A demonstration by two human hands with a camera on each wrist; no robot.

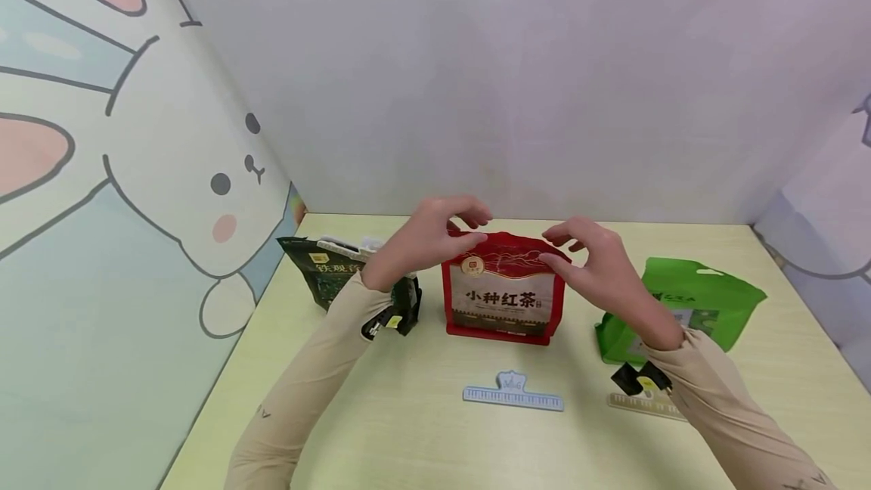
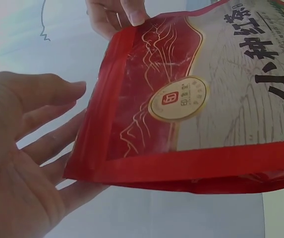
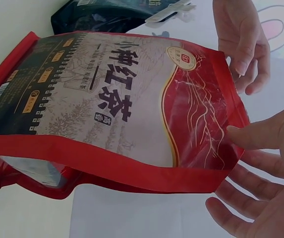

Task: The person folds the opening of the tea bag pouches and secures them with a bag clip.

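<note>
A: Nearest stuff in the head view?

B: Two beige fabric sleeves [image 1: 292, 399] at the bottom. Past them, a pale-blue flat plastic clip with piano-key print [image 1: 513, 398], lower centre, and a tan flat plastic clip [image 1: 629, 403], lower right, partly blocked by the right sleeve. Neither clip shows up in the wrist views.

A: And the middle?

B: Glossy red pouch with a cream panel and black Chinese lettering [image 1: 503, 299], upright dead centre. Left hand [image 1: 423, 237] is loose: its wrist view shows the thumb clear of the edge, fingers spread behind, which the head view hides. Right hand [image 1: 605, 267] has its thumb over the front and fingers behind, but I honestly can't tell if it's pinching. Only the right wrist cam gets the barcode.

A: Neighbours?

B: Dark green-black pouch [image 1: 330, 271] left of centre, white clip [image 1: 343, 249] along its top, left arm covering part. Bright green pouch [image 1: 735, 305] on the right, partly behind the right arm. Farthest back, a pale grey wall [image 1: 476, 82].
</note>
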